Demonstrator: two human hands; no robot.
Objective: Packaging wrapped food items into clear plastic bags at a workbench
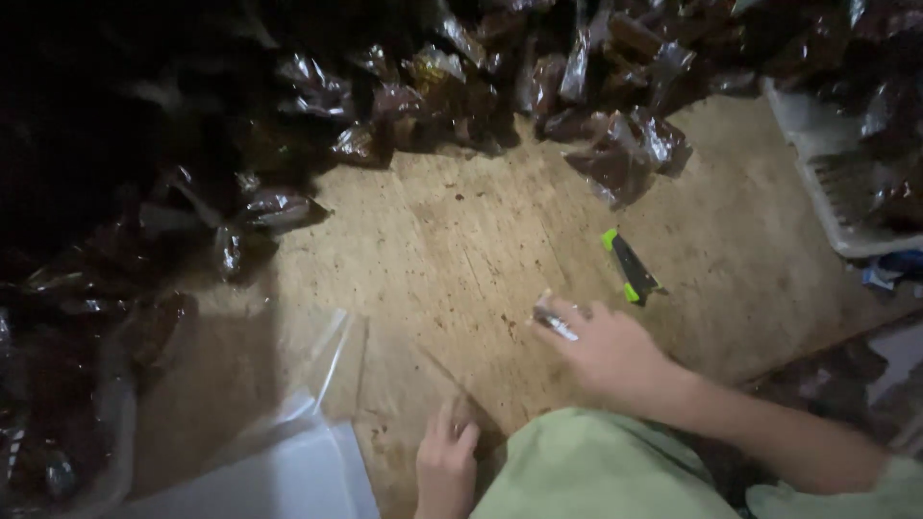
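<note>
My right hand (pixel 606 351) reaches over a worn wooden board (pixel 461 240) and pinches a small shiny object (pixel 553 320) between its fingertips; I cannot tell what it is. Just beyond it lies a black tool with bright green ends (pixel 630 267), flat on the board. My left hand (pixel 445 461) rests low at the board's near edge, fingers together, touching a clear plastic bag (pixel 327 384) that lies flat there. It holds nothing that I can see. A pale green garment (pixel 596 471) covers my knee.
Piles of clear bags filled with dark brown contents (pixel 433 86) ring the board at the back and left (pixel 87 288). A white plastic tray (pixel 836 183) stands at the right edge. A stack of clear plastic sheets (pixel 260 481) lies at the lower left.
</note>
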